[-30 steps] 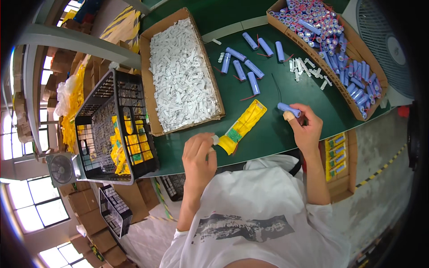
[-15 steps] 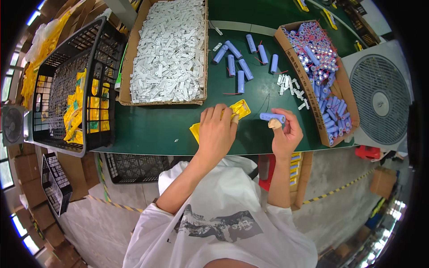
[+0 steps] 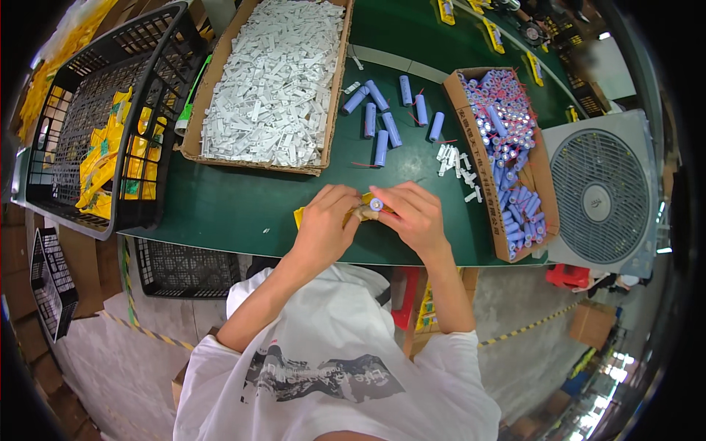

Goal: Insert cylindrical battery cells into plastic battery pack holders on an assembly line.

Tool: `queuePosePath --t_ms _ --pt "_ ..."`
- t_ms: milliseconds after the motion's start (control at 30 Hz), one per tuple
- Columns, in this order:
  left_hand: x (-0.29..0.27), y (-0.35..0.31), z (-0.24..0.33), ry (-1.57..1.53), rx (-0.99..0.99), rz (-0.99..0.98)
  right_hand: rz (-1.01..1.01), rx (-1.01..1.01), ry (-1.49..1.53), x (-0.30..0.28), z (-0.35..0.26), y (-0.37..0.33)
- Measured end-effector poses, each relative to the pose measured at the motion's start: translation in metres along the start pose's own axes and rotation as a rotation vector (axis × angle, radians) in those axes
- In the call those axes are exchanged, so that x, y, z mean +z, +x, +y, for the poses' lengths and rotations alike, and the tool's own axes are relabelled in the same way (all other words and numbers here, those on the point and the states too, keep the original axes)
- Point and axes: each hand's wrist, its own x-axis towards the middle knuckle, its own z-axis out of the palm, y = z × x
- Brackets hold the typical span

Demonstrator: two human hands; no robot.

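Where my head view looks down on the green table (image 3: 220,213), I log the contents as follows. Left hand (image 3: 325,219): fingers curled, pinching a yellow casing (image 3: 298,215), most of it hidden beneath the hand. Right hand (image 3: 416,219): fingers bent toward the thumb, pinching one blue cell (image 3: 376,204), its round end turned up to me. Position of both pieces: between the two hands, near the table's front edge; whether the cell sits inside the casing, I cannot tell. Beyond them: a group of loose blue cells (image 3: 381,148), lying at various angles, some with red wires. To their right: a small scatter of white pieces (image 3: 450,159). Left of the cells: one cardboard box (image 3: 339,88), filled with white strips (image 3: 272,88). Further left: one black crate (image 3: 143,213), holding yellow pieces (image 3: 107,165). Right side: a second cardboard box (image 3: 478,151), of blue cells with red wires, upright and tumbled. Beside it: one grey fan (image 3: 596,202).
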Motion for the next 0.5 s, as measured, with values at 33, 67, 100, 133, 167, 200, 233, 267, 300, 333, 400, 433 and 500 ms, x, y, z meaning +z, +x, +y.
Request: queuePosePath --t_ms 33,67,100,133,167,200,233,267,300,333,400,433,500 --pt "0.001 -0.001 -0.001 0.011 0.042 0.012 -0.061 -0.063 -0.081 -0.001 0.0 0.002" --pt "0.0 -0.002 -0.003 0.01 0.038 0.017 -0.066 -0.066 -0.079 0.001 0.002 0.004" --pt "0.0 -0.002 -0.003 0.072 0.106 0.044 -0.098 -0.089 -0.08 0.0 0.005 0.005" --pt "-0.001 -0.003 -0.003 0.134 0.174 0.072 -0.131 -0.113 -0.08 0.0 0.007 0.006" --pt "-0.005 -0.007 -0.001 0.129 0.167 0.08 -0.142 -0.117 -0.08 0.001 0.006 0.005" --pt "-0.012 -0.011 0.006 0.248 0.186 0.114 -0.165 -0.115 -0.061 0.004 0.006 0.005" --pt "-0.015 -0.013 0.011 0.369 0.203 0.158 -0.191 -0.123 -0.043 0.005 0.008 0.007" --pt "-0.012 -0.017 0.01 0.368 0.194 0.181 -0.205 -0.143 -0.042 0.006 0.008 0.006" --pt "-0.01 -0.023 0.006 0.341 0.149 0.197 -0.203 -0.131 -0.069 0.009 0.006 0.003" --pt "-0.012 -0.027 0.004 0.316 0.102 0.207 -0.199 -0.114 -0.091 0.013 0.002 -0.003" --pt "-0.013 -0.028 -0.001 0.289 0.088 0.211 -0.218 -0.086 -0.088 0.016 -0.004 -0.007" --pt "-0.011 -0.028 -0.005 0.231 0.102 0.214 -0.216 -0.045 -0.089 0.017 -0.008 -0.007" --pt "-0.01 -0.029 -0.009 0.17 0.107 0.221 -0.224 -0.006 -0.088 0.019 -0.014 -0.006"
